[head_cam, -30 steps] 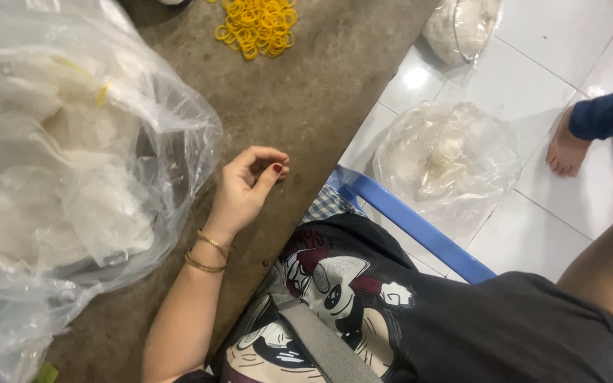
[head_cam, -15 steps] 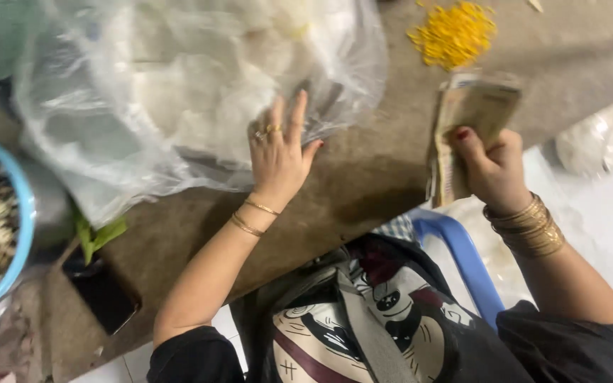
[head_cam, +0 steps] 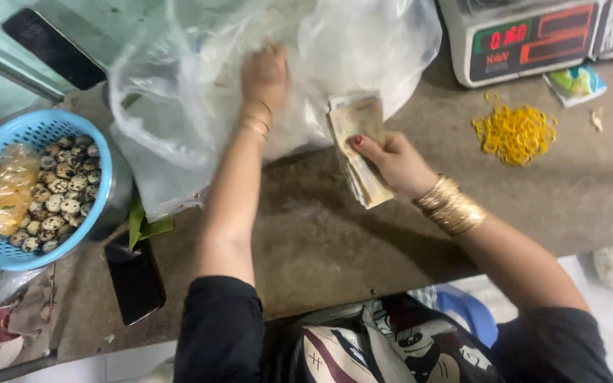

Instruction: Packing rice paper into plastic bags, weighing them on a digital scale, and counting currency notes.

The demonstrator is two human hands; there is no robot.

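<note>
Now banknotes (head_cam: 360, 152) inside right hand's (head_cam: 391, 162) grip.

Soft, even light from above. The clear plastic bag (head_cam: 200, 106) shines white at the top. The picture is a bit blurry all over.

- one view only, from a camera worn on the person's head, so no second view shares the scene.
- it looks steeply down over the chest and both arms onto a brown counter (head_cam: 335, 234).
- it sits close: the left hand (head_cam: 265, 74) and right hand (head_cam: 391, 162) reach up into the middle of the frame.
- the far edge takes in a scale (head_cam: 526, 39) at top right, and a blue basket (head_cam: 101, 170) lies at the left edge.
- the bottom edge cuts across the person's shirt, with pale floor at the right corner.
</note>
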